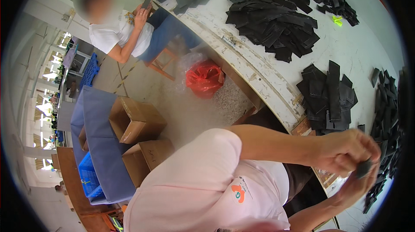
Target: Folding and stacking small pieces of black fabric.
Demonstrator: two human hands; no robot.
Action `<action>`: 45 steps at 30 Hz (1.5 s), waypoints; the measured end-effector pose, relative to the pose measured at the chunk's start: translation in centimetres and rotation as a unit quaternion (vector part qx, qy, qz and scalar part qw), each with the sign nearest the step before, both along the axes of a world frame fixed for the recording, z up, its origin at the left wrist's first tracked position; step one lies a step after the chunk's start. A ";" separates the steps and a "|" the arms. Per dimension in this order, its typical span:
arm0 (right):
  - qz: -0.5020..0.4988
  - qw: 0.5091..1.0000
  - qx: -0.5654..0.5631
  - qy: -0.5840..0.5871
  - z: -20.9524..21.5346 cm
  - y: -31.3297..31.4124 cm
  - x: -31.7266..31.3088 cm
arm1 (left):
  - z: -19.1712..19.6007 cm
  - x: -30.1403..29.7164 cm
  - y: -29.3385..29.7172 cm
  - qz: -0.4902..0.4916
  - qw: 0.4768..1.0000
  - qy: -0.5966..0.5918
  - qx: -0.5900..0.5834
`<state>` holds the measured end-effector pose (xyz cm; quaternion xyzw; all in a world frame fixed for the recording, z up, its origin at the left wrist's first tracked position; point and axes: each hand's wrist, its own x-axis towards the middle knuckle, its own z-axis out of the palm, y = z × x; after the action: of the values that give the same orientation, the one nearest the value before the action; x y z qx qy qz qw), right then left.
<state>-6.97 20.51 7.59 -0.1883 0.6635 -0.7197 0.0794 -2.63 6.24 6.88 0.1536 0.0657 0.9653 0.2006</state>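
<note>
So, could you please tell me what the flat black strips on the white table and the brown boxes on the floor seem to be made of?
The flat black strips look like matte leather or synthetic sheet: thin, limp, overlapping, no shine. The brown boxes look like plain corrugated cardboard, with folded flaps and a dull surface.

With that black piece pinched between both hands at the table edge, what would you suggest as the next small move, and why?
Probably set the black piece down on the nearest pile. Both the left hand and the right hand already pinch it above the table edge, and similar black strips lie sorted in heaps just beyond them. Whether the piece needs more handling first cannot be told.
</note>
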 end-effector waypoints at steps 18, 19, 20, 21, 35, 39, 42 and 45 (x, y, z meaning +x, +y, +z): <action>0.124 0.972 -0.090 -0.177 -6.3 2.6 -7.9 | -4.1 -7.2 1.0 0.117 0.975 -0.177 -0.067; 0.163 0.960 -0.129 -0.187 -6.9 2.7 -7.8 | -4.4 -7.0 1.0 0.126 0.971 -0.181 -0.088; 0.162 0.960 -0.129 -0.188 -7.2 2.9 -7.8 | -4.7 -6.7 1.0 0.130 0.972 -0.179 -0.082; 0.126 0.970 -0.106 -0.177 -6.7 2.2 -7.4 | -4.9 -6.9 1.0 0.129 0.972 -0.177 -0.083; 0.097 0.969 -0.015 -0.226 -9.3 2.8 -8.9 | -8.2 -8.3 1.4 0.055 0.949 -0.292 0.102; 0.080 0.980 -0.032 -0.181 -11.3 4.7 -9.4 | -6.4 -7.1 1.7 0.100 0.962 -0.254 -0.028; 0.096 0.982 -0.076 -0.145 -7.5 3.1 -8.9 | -2.8 -5.1 1.1 0.171 0.972 -0.143 -0.072; 0.121 0.979 -0.108 -0.121 -7.7 4.6 -10.2 | -2.3 -4.9 1.4 0.231 0.961 -0.043 -0.145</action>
<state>-17.21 25.07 -0.16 -0.1856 0.5395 -0.7899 0.2247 -7.53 7.61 4.61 0.0615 0.2300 0.9712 -0.0054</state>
